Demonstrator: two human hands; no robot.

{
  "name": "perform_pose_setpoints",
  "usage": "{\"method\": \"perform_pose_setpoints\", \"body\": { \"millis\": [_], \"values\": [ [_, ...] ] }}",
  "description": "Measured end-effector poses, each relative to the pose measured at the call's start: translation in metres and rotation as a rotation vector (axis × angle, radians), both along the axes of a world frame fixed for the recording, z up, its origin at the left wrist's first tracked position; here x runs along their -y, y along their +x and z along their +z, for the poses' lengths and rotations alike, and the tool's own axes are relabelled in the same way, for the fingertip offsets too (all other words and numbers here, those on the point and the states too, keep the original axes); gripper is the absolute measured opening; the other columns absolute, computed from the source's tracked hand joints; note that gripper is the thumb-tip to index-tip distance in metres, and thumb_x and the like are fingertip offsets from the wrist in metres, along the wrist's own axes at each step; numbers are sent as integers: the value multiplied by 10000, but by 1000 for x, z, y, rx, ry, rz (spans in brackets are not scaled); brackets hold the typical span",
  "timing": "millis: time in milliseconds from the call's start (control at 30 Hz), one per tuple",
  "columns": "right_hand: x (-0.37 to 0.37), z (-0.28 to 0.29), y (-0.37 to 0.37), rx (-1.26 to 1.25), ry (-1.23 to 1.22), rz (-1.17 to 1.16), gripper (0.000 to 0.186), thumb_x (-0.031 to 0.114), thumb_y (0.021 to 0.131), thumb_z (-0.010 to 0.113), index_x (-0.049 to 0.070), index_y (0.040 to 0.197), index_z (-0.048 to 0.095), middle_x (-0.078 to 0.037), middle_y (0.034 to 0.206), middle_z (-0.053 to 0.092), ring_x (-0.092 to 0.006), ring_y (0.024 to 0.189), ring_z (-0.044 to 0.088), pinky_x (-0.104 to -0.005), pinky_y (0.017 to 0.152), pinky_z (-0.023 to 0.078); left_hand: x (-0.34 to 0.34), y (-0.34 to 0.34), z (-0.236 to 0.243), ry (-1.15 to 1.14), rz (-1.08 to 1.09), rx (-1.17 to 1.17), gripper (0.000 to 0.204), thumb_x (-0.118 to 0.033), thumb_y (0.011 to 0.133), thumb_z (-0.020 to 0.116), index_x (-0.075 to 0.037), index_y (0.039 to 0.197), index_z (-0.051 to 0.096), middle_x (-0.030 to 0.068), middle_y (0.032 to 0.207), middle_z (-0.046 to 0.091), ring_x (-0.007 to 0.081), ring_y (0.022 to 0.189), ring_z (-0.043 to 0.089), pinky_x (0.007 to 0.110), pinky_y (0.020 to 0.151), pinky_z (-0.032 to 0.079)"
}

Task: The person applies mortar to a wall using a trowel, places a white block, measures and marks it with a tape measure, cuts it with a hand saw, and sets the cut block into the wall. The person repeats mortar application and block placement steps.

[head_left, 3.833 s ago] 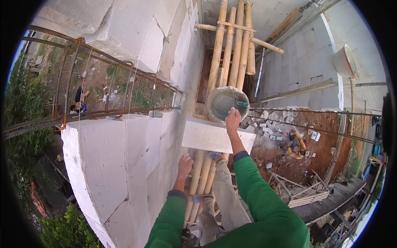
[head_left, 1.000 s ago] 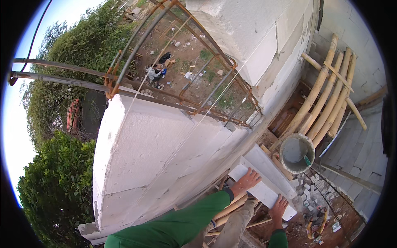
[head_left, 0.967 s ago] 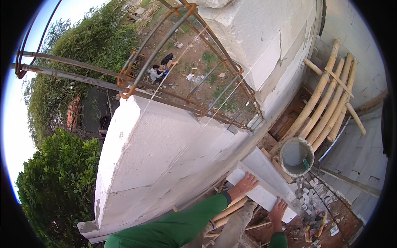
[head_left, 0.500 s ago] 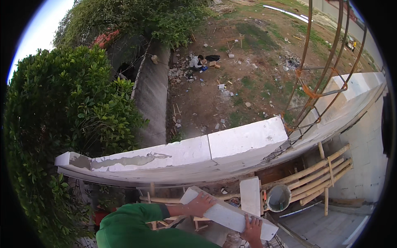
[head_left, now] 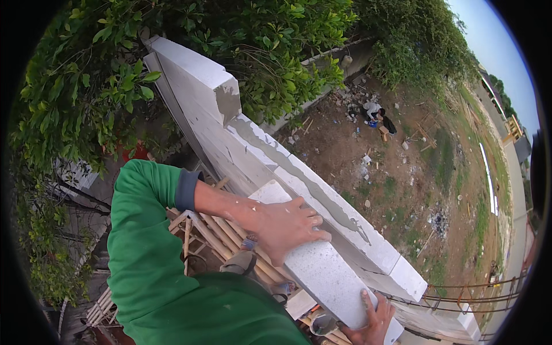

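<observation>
A long pale-grey lightweight concrete block [head_left: 330,279] is held between both my hands, slanting beside the wall on its near side. My left hand [head_left: 287,227] grips the block's upper left part, fingers spread across it. At the lower right end my right hand [head_left: 372,322] is wrapped around the block's edge. The white block wall [head_left: 201,112] runs diagonally past the held block. Along its top lies a strip of wet grey mortar [head_left: 305,181], reaching to the side of a taller block whose end face [head_left: 228,102] is smeared with mortar.
Bamboo scaffold poles [head_left: 221,238] run below me, with my feet on them. A bucket [head_left: 323,323] stands near my right hand. Rusty rebar [head_left: 460,293] sticks out at the right. Beyond the wall, a person [head_left: 372,109] crouches on the dirt ground; leafy branches [head_left: 264,52] overhang the left end.
My view has swung left toward the wall's taller end. Both hands still hold the block, which now appears nearer to me and beside the mortared stretch.
</observation>
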State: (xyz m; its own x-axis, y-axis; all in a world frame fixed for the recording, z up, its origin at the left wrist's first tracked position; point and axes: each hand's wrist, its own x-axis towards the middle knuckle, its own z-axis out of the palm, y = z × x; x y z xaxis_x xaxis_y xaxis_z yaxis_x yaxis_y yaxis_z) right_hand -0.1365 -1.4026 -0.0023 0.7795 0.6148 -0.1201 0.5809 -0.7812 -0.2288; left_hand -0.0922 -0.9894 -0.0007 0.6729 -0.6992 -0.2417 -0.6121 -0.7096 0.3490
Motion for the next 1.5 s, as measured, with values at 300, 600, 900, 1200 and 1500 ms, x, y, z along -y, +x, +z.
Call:
{"method": "perform_pose_setpoints", "body": {
  "millis": [300, 600, 900, 1200, 1500],
  "values": [
    [-162, 74, 97, 150, 88, -11, 1109, 221, 500, 978, 178, 1538, 590, -171, 1372, 570, -422, 1291, 502, -527, 1133, 378, -155, 65, 80, 51, 168, 104, 1181, -366, 571, 907, -151, 1621, 411, 217, 1395, 587, 388, 1376, 539, 571, 1111, 407],
    [-274, 36, 174, 134, 132, 51, 1097, 257, 537, 967, 240, 1565, 586, -173, 1393, 590, -400, 1301, 525, -507, 1164, 376, -261, 134, 29, 68, 243, 131, 1228, -378, 554, 932, -208, 1643, 393, 169, 1442, 578, 363, 1428, 498, 546, 1172, 365],
    [-318, -3, 190, 49, 112, 81, 1088, 265, 576, 970, 226, 1583, 561, -180, 1426, 578, -400, 1341, 516, -509, 1194, 349, -307, 147, -13, 20, 259, 89, 1227, -365, 545, 930, -172, 1636, 404, 188, 1396, 586, 371, 1385, 522, 494, 1148, 376],
    [-243, 15, 188, 279, 522, -98, 812, 422, 897, 805, 131, 1594, 507, -172, 1529, 557, -361, 1404, 529, -504, 1188, 383, -347, 120, 13, 124, 361, 287, 1427, -351, 465, 980, -253, 1701, 273, 152, 1655, 445, 390, 1573, 343, 566, 1351, 156],
    [-102, -181, 172, 174, 1768, -854, 733, 554, 1146, 308, -64, 1386, 622, -211, 1310, 721, -254, 1201, 662, -406, 1046, 475, -449, 119, -22, 105, 485, 304, 1416, -431, 404, 978, -233, 1669, 373, 83, 1690, 425, 384, 1618, 255, 563, 1347, 146]
  ]
}}
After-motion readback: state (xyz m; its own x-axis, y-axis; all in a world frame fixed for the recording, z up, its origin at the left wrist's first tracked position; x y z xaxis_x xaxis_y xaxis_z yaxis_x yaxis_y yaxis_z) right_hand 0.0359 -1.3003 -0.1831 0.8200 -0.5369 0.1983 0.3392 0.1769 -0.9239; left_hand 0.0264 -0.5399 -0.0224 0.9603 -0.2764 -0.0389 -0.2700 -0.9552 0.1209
